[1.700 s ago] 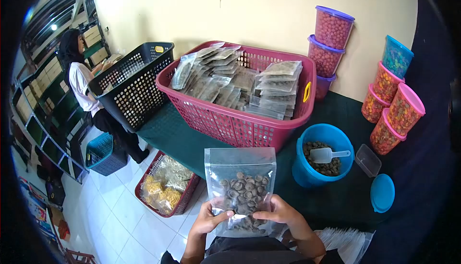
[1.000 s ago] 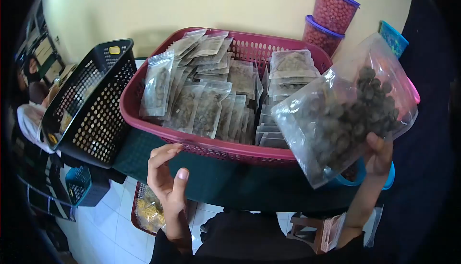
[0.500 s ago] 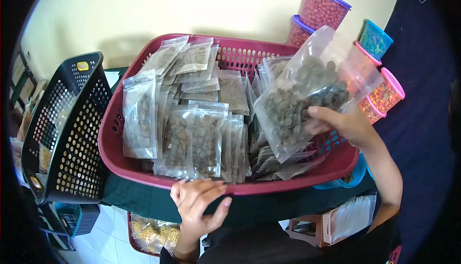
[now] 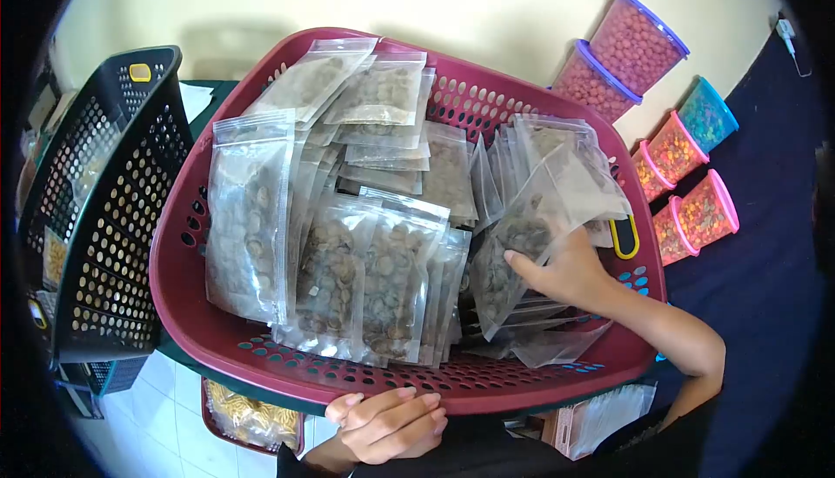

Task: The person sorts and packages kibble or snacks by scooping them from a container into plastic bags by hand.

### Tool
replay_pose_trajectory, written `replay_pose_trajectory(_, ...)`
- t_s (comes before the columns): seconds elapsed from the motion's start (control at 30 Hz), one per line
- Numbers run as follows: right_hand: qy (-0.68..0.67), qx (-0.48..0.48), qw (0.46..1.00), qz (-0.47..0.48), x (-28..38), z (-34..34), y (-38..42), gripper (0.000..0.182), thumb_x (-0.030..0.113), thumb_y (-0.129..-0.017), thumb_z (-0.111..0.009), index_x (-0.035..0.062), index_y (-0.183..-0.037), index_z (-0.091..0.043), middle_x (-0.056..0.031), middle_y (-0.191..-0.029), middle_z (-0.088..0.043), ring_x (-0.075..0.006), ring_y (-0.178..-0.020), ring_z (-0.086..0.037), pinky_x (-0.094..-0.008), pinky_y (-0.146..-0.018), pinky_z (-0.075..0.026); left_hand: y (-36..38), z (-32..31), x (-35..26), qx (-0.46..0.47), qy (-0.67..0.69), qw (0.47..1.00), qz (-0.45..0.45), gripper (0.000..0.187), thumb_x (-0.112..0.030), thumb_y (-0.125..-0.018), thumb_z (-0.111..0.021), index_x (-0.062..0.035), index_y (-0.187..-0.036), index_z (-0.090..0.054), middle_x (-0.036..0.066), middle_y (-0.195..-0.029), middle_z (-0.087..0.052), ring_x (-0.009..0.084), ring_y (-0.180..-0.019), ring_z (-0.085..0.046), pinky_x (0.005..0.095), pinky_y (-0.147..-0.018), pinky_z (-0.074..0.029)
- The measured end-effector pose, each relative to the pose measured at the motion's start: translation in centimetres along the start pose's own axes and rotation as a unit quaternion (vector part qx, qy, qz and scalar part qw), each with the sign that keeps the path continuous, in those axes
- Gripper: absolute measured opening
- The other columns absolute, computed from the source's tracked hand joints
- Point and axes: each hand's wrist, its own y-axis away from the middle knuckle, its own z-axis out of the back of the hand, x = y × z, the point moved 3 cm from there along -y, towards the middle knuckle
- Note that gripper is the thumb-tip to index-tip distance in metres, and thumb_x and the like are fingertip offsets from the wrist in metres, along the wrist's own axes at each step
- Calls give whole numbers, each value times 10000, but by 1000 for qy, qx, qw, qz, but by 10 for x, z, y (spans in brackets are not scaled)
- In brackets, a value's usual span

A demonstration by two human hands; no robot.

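My right hand (image 4: 570,271) grips a clear plastic bag (image 4: 500,291) of dark, roundish pieces, low among other bags on the right side of a maroon perforated basket (image 4: 178,300). The thumb lies across the bag, and the plastic partly covers the other fingers. My left hand (image 4: 389,426) is at the basket's front rim, its fingers curled together with nothing visible in them. Standing zip bags (image 4: 252,217) of similar pieces fill the left and middle of the basket, and more flat bags (image 4: 396,86) overlap at the back.
A black perforated basket (image 4: 126,217) stands on the left. Tubs of pink balls (image 4: 639,43), orange-and-red pieces (image 4: 674,147) and teal pieces (image 4: 709,114) are at the right against the wall. Below, a tray holds bagged yellow food (image 4: 252,417).
My right hand has lowered the bag from above the basket into its right side. My left hand's fingers have curled in at the front rim. The view has shifted.
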Motion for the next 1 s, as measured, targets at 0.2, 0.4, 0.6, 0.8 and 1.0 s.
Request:
replay_pose_trajectory(0.2, 112, -27, 993, 33, -30, -31, -2, 405, 241, -669, -605, -13, -947, -453, -220, -824, -526, -373, -798, -508, -426, -695, -414, 4, -3, 2, -29, -3, 999, -31, 105, -240, -603, -625, -240, -694, -573, -100, -680, -596, 80, -666, -518, 282, -865, -221)
replay_pose_trajectory(0.4, 199, 42, 979, -8, -29, -39, -2, 435, 357, -686, -585, -28, -868, -496, -212, -732, -549, -364, -621, -551, -427, -568, -449, 5, -4, 2, -32, 6, 999, -35, 95, -238, -595, -624, -235, -671, -567, -95, -640, -586, 90, -651, -508, 290, -876, -227)
replay_pose_trajectory(0.6, 224, 111, 968, -38, -14, -34, -2, 550, 456, -652, -601, -57, -815, -486, -199, -763, -554, -343, -663, -564, -409, -584, -454, 5, -2, 1, -26, 6, 1000, -16, 126, -234, -603, -631, -242, -711, -567, -111, -706, -594, 62, -686, -517, 271, -868, -231)
replay_pose_trajectory(0.8, 103, 104, 987, -71, 0, 5, -19, 649, 528, -654, -584, -72, -865, -453, -177, -670, -548, -297, -597, -569, -370, -532, -441, 1, -3, 0, -23, 0, 1000, 5, 149, -206, -602, -635, -246, -728, -567, -127, -742, -604, 35, -716, -527, 250, -856, -228)
replay_pose_trajectory(1.0, -6, 109, 988, -105, 10, 31, -39, 365, 316, -750, -531, 2, -926, -474, -151, -666, -548, -278, -608, -564, -357, -528, -430, 0, -1, -1, -19, -1, 1000, 0, 120, -195, -607, -624, -232, -708, -572, -115, -704, -605, 45, -693, -532, 254, -850, -234)
